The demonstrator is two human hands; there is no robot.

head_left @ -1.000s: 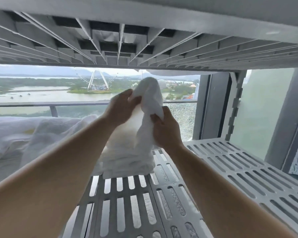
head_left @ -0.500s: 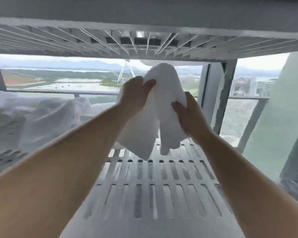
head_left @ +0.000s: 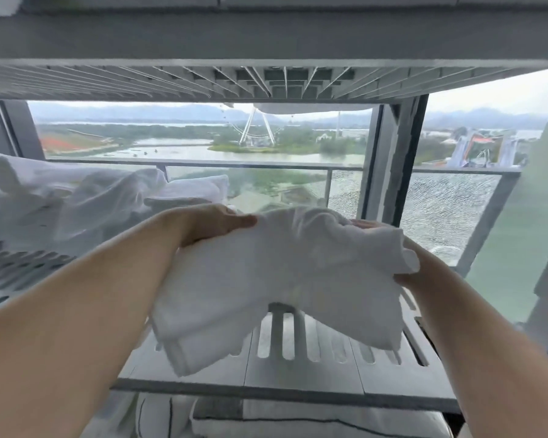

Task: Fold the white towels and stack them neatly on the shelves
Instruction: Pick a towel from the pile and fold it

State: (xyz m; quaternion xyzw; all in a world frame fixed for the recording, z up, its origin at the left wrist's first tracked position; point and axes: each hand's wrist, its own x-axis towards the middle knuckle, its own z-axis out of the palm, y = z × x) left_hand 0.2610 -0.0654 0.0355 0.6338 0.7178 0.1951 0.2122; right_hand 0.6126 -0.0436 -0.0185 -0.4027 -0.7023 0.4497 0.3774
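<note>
A slotted grey plastic shelf (head_left: 298, 371) fills the lower middle of the view, its long slots running away from the person and its front edge a plain flat lip. Above it hangs the ribbed underside of the upper shelf (head_left: 203, 80), carried at the right by a grey upright post (head_left: 389, 159).

The white towel (head_left: 282, 279) is held in the air just above the slotted shelf, bunched and partly folded, its lower corners drooping toward the slats. The left hand (head_left: 215, 224) grasps its upper left edge, thumb on top. The right hand (head_left: 421, 279) holds the right end; the cloth covers most of it, so it probably pinches the towel between fingers and palm.

To the left, on the same level, lies a pile of loose towels (head_left: 76, 200). Beneath the shelf sits white bedding with dark piping (head_left: 298, 418).

Behind the shelving a window looks past a balcony railing (head_left: 266, 165) to a river (head_left: 187, 151), a Ferris wheel (head_left: 260, 128) and hazy hills.
</note>
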